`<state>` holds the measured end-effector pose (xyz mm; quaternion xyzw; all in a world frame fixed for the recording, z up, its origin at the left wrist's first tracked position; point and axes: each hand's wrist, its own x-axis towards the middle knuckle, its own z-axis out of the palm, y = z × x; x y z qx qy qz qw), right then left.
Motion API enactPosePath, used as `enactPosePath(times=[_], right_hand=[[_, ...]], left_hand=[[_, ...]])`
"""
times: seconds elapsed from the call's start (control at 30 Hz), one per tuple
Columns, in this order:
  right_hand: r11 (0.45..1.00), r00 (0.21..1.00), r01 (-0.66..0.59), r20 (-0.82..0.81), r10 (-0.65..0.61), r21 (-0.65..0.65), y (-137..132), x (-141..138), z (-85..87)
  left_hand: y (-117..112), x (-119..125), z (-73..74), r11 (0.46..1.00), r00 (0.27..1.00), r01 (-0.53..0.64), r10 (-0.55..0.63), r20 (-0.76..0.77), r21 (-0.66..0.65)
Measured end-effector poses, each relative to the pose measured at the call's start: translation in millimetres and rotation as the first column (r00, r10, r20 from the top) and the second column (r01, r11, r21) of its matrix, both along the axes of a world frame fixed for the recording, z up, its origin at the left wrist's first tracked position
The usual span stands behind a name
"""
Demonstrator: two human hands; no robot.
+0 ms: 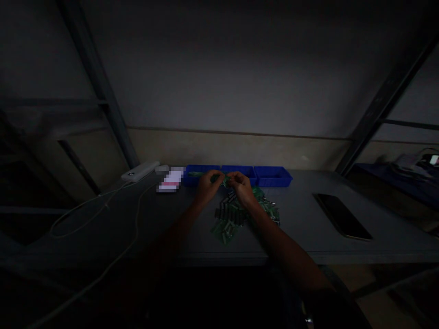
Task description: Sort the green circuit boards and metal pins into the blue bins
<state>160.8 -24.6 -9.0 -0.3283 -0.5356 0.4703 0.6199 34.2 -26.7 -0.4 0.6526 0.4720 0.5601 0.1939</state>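
The scene is very dim. My left hand (206, 186) and my right hand (242, 186) meet above the grey table (154, 228), both pinched on a small green circuit board (222, 180) held between them. Under and in front of the hands lies a pile of green circuit boards (236, 217) with dark components. Just behind the hands stand three blue trays in a row (272, 176); something green lies in the left one.
A dark phone (342, 215) lies flat at the right. A white power bank (140, 171) with a white cable (103, 201) sits at the back left, beside a small white and pink item (170, 180). Dark metal rack posts rise on both sides.
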Motion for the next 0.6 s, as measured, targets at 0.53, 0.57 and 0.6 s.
enactPosePath(times=[0.53,0.57,0.6], right_hand=[[0.993,0.993,0.111,0.045,-0.112,0.03,3.9,7.4,2.8],[0.993,0.992,0.115,0.038,-0.116,0.029,4.2,8.1,3.2],[0.993,0.992,0.118,0.031,-0.118,0.028,4.3,8.4,3.8]], left_hand=[[1.3,-4.9,4.8,0.991,0.977,0.121,-0.108,0.184,-0.058],[1.4,-5.0,4.8,0.991,0.976,0.124,-0.112,0.185,-0.055],[1.5,-4.9,4.7,0.991,0.977,0.123,-0.112,0.184,-0.052]])
